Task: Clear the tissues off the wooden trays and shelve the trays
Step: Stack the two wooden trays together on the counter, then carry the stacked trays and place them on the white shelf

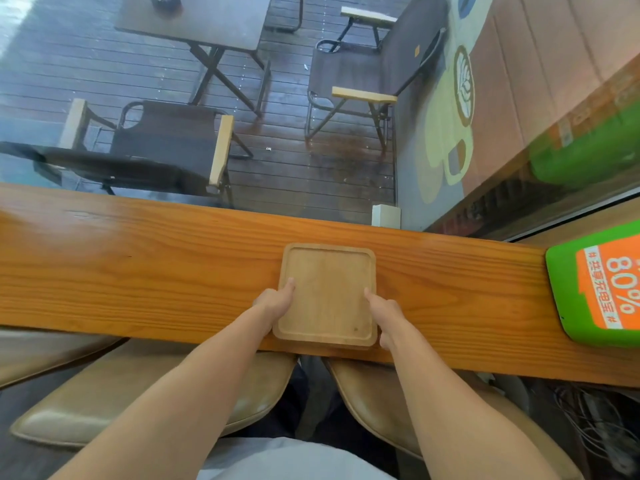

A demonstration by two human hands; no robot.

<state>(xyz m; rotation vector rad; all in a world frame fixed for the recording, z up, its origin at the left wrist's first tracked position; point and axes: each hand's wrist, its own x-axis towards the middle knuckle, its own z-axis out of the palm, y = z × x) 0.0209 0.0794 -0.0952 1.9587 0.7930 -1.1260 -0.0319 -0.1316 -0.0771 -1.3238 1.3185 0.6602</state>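
Along the glossy orange-brown wooden counter by the window, the left hand and right hand are clasping opposite sides of the square pale wooden tray, bare of tissues, thumbs lying on top, seemingly beginning the lift toward shelving, which calls for a level raise.

Looks like cafe or coffee shop. Long wooden counter runs along big window, padded stools tucked under it just below hands. Past glass beyond hands: deck terrace with folding table and camp-style chairs. Latte-art sticker on window, up and right of hands. Green power-bank rental station on counter, far right of hands.
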